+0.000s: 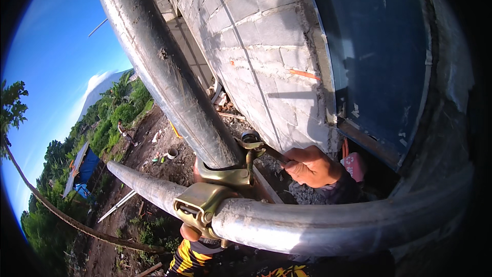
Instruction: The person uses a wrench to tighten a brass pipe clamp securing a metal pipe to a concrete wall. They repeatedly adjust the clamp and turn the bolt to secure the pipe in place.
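My right hand (311,166) is closed around the dark handle of a wrench (277,155). The wrench's round socket head sits at the bolt of a brass-coloured scaffold clamp (205,202). This coupler joins a slanting steel pipe (169,66) to a second steel pipe (307,225) that crosses below it. Beneath the clamp, the tip of a digit of my left hand (190,232) presses against the metal; the pipe and clamp hide the rest of that hand. A yellow-and-black sleeve (192,260) shows just under it.
A concrete block wall (256,46) rises close on the right, beside a dark blue glazed panel (382,61). Far below lie muddy ground, a bucket (172,153) and a blue tarp shelter (87,166). Another person (124,134) stands in the distance. A thin trunk (56,213) slants along the left.
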Demonstrator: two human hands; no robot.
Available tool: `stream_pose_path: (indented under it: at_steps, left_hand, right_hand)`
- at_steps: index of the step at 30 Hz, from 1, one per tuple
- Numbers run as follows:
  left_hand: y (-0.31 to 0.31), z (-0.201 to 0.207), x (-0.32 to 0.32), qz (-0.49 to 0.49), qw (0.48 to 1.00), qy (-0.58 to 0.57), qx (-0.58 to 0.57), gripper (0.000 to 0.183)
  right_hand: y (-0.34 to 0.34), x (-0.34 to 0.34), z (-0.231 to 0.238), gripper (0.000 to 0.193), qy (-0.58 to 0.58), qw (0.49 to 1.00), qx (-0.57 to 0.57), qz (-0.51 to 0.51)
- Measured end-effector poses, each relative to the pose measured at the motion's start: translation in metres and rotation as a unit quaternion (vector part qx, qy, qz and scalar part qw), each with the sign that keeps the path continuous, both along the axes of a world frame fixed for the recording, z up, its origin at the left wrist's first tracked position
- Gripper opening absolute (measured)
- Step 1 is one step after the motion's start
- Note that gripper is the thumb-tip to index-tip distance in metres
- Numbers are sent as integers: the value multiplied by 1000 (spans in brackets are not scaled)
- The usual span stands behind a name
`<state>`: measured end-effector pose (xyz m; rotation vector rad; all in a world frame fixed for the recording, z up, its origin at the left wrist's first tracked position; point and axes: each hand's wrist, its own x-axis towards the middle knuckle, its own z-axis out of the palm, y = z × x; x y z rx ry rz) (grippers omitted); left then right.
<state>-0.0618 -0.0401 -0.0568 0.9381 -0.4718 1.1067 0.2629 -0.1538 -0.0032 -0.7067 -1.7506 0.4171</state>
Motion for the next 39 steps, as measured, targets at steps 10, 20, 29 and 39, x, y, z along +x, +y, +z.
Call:
stream_pose_path:
  at_steps: [10, 20, 29, 39]
  left_hand:
    - [-10, 12, -1, -11, 1000, -9, 4, 106]
    - [-13, 15, -1, -12, 1000, -22, 5, 107]
    - [-14, 21, 7, -25, 999, -28, 7, 108]
    - [-16, 25, 13, -36, 999, -35, 9, 109]
  right_hand:
    - [58, -43, -46, 20, 66, 977, 186, -75]
    - [12, -28, -19, 28, 1, 982, 126, -143]
    - [-109, 53, 100, 43, -174, 963, -182, -96]
    - [-93, 43, 139, 16, -224, 953, 106, -176]
